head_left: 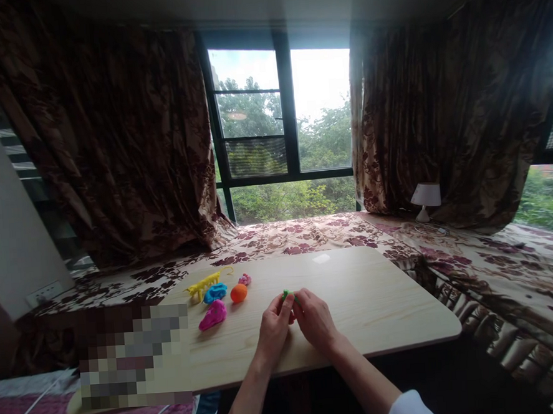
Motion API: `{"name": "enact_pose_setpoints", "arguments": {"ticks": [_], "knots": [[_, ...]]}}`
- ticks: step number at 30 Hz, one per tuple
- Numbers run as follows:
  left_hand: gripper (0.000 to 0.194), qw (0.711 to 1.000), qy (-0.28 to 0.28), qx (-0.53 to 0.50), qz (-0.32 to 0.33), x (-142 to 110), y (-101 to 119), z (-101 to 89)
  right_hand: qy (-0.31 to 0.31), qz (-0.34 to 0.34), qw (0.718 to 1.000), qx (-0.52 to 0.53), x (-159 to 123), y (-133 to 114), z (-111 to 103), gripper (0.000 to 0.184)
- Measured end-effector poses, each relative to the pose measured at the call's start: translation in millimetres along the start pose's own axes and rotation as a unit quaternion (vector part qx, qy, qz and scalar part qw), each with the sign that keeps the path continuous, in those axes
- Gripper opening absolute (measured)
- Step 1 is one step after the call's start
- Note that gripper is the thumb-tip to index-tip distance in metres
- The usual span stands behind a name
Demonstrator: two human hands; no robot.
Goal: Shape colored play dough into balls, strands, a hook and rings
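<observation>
My left hand [273,326] and my right hand [315,320] meet over the front middle of the light wooden table [371,307]. Between their fingertips they pinch a small green piece of modelling clay [286,292]. A bit of red [291,318] shows below the fingers; what it belongs to is hidden. Left of my hands lie an orange ball [238,293], a magenta lump of clay [212,315] and a blue lump of clay [215,292]. Behind them are a yellow toy-like piece [203,286] and a small pink bumpy piece [245,279].
A blurred-out patch [140,359] covers the table's left end. Past the far edge is a ledge with a flowered cover [306,235], below a window. A small white lamp [426,196] stands on it at the right. Dark curtains [150,140] hang on both sides.
</observation>
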State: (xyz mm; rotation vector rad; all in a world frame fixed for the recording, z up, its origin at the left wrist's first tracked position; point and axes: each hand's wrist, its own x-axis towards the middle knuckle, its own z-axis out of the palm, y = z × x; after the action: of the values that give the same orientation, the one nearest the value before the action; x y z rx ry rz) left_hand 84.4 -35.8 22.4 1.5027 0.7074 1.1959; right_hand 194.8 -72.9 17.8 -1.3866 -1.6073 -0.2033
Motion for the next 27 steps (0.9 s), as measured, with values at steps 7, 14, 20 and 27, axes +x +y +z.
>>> {"name": "enact_pose_setpoints", "arguments": {"ticks": [7,14,20,27], "knots": [[0.030,0.999,0.013,-0.031,-0.010,-0.9,4.0,0.0,-0.036,-0.039,0.998,0.020,-1.3,-6.1,-4.6,0.008],[0.027,0.999,0.033,-0.043,-0.003,3.3,-5.3,-5.4,0.002,0.007,1.000,0.030,-3.0,-7.6,-3.2,0.019],[0.028,1.000,0.001,-0.019,-0.024,2.6,-2.4,-3.8,-0.031,-0.054,0.995,0.077,-0.4,-9.4,-8.7,0.041],[0.034,0.997,-0.023,0.065,0.033,-2.0,0.8,4.2,0.015,0.018,0.998,0.064,1.7,0.8,0.2,0.017]]}}
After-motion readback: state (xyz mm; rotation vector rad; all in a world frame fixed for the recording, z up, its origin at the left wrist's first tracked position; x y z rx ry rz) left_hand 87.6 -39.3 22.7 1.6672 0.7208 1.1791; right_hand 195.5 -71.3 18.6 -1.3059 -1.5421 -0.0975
